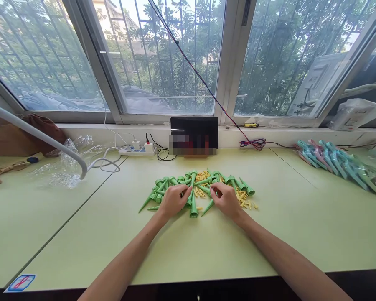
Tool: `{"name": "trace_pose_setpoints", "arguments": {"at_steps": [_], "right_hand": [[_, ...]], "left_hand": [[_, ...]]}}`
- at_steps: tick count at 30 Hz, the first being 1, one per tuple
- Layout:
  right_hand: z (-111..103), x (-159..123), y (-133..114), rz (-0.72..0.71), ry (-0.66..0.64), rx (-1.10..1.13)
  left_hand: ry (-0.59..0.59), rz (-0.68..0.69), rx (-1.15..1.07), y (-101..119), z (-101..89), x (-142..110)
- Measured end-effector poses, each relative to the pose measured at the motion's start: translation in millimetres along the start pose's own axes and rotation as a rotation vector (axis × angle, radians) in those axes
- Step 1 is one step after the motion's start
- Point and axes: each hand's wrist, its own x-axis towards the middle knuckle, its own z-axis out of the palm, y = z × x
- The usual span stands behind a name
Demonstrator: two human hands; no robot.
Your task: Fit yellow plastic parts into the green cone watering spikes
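A pile of green plastic watering spikes [159,193], cone-shaped with wide ribbed ends, lies across the table with small yellow plastic pieces [200,191] scattered among them. My left hand [174,200] is closed at the pile's near side, its thumb and finger against a green spike [193,208] whose wide end faces me. To the right, my right hand [226,199] makes a pinch over the yellow pieces; whatever is between its fingertips is too small to make out. Another green spike [208,207] points toward me just left of that hand.
A dark-screened tablet [194,133] stands against the window wall. Left of it lie a power strip [138,149] with white cables and crumpled clear plastic [70,167]. Bagged teal and pink items [329,156] lie at right. A thick white tube [50,144] reaches in from the left.
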Motion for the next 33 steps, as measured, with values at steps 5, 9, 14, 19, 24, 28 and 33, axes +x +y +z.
{"name": "trace_pose_setpoints", "arguments": {"at_steps": [5, 9, 14, 19, 24, 28, 33], "right_hand": [[1.1, -1.3, -3.2, -0.066, -0.023, -0.029], [7.7, -2.7, -8.8, -0.158, -0.049, -0.126], [15.1, -2.0, -11.7, -0.224, -0.113, -0.199], [15.1, -1.3, -11.3, -0.241, -0.139, -0.209], [14.6, -1.8, -11.7, -0.253, -0.170, -0.219], [14.9, -1.8, -10.8, -0.257, -0.181, -0.213], [15.3, -1.5, -8.5, -0.249, -0.188, -0.215]], "left_hand": [[0.006, -0.007, -0.014, 4.2, -1.0, 1.8], [-0.002, -0.017, -0.026, 7.9, -1.5, 1.1], [-0.002, -0.018, -0.010, 11.0, -1.4, 1.2], [0.003, -0.017, -0.014, 9.9, -1.1, 1.3], [0.018, -0.021, -0.014, 8.0, 0.8, 0.5], [0.022, -0.023, -0.009, 7.6, 1.9, 0.3], [0.021, -0.021, -0.016, 7.5, 1.1, 0.6]]}}
